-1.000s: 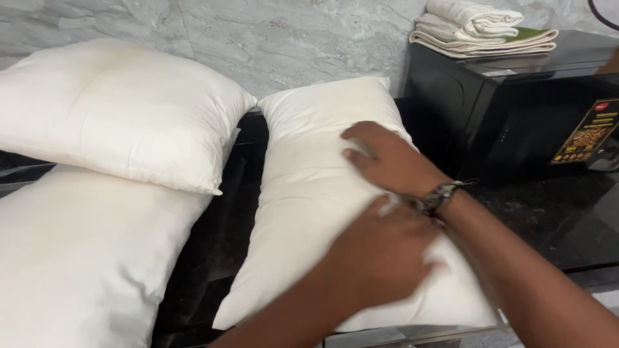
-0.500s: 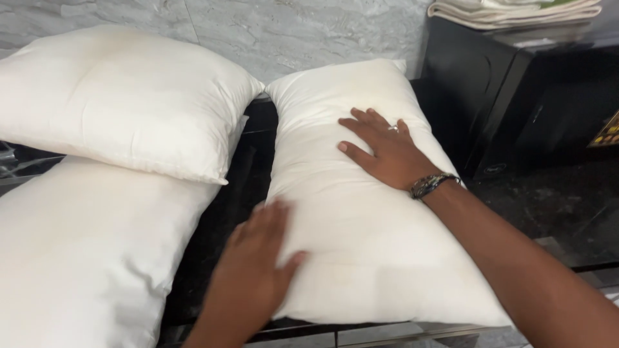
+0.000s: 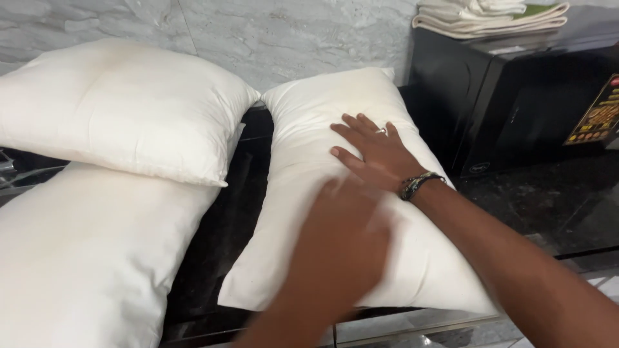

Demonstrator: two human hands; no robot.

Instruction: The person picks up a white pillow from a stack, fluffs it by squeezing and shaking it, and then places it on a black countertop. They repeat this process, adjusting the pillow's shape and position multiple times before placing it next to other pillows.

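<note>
A long white pillow lies on a black counter, running from the front edge back to the wall. My right hand rests flat on its upper half, fingers spread, with a ring and a bracelet at the wrist. My left hand, blurred by motion, lies palm down on the pillow's middle, just below the right hand. Neither hand holds anything.
Two more white pillows lie to the left, one overlapping the other. A black microwave oven stands at the right with folded cloths on top. A grey marble wall is behind. The black counter shows at the right.
My left hand has slid right from the pillow's left edge to its middle, under the right hand. The right hand has stayed on the upper half of the pillow.
</note>
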